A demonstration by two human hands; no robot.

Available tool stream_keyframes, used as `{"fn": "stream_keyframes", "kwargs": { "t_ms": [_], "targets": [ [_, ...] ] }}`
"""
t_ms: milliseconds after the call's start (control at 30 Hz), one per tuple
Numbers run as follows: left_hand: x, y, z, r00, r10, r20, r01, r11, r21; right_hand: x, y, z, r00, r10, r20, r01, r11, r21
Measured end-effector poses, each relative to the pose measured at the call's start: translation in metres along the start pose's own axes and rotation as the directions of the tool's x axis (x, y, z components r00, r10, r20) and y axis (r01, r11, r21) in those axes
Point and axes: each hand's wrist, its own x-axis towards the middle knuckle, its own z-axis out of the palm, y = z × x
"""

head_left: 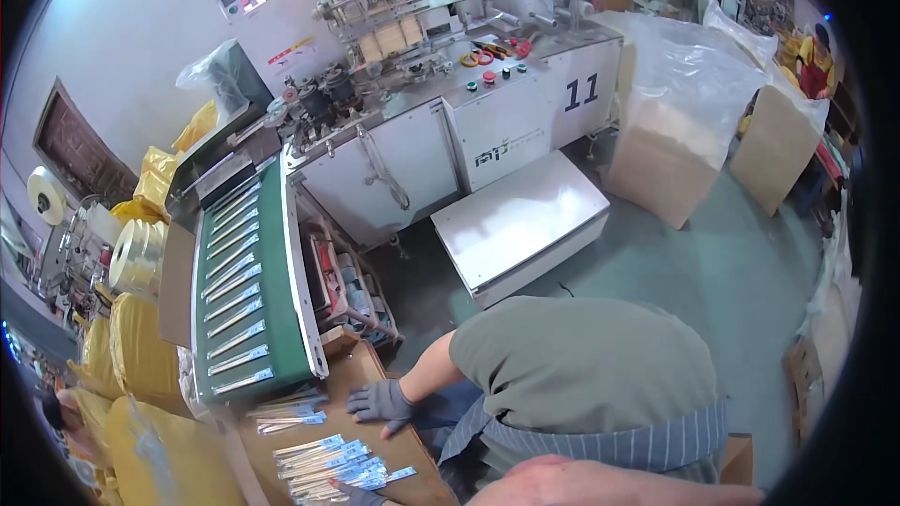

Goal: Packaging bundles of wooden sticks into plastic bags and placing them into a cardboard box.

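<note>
My right hand point(380, 403), in a grey glove with bare fingertips, lies palm down at the right side of a brown cardboard tray point(412, 450). Its fingers are spread and hold nothing. Just left of it lies a small group of slim wrapped chopsticks point(291, 418) with blue-printed ends. A larger loose heap of the same wrapped chopsticks point(323, 464) covers the near part of the tray. My left hand point(361, 497), gloved too, shows only partly at the lower edge, against this heap; its grip is hidden.
A green conveyor belt point(230, 305) carrying a row of wrapped chopsticks slopes down to the tray. Beyond stands a white machine point(394, 164), with a white box step point(525, 225) before it. Yellow bags point(145, 356) crowd the left; plastic-lined cartons point(670, 169) stand right.
</note>
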Motion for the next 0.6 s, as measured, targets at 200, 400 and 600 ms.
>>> {"fn": "stream_keyframes", "kwargs": {
  "t_ms": [200,400,600],
  "targets": [
    [0.004,-0.013,-0.002,0.987,-0.135,-0.090,0.143,0.986,0.084,0.018,-0.003,0.015,0.998,-0.002,0.063,0.000,1.000,0.023],
    [-0.002,-0.002,0.030,0.923,-0.212,-0.321,0.179,0.975,-0.129,0.016,-0.007,-0.009,0.978,0.071,0.197,-0.053,0.994,-0.097],
    [-0.003,0.009,-0.002,0.990,-0.124,-0.072,0.117,0.988,-0.101,0.019,-0.020,-0.022,0.991,-0.061,0.116,0.074,0.990,-0.118]
  ]
}}
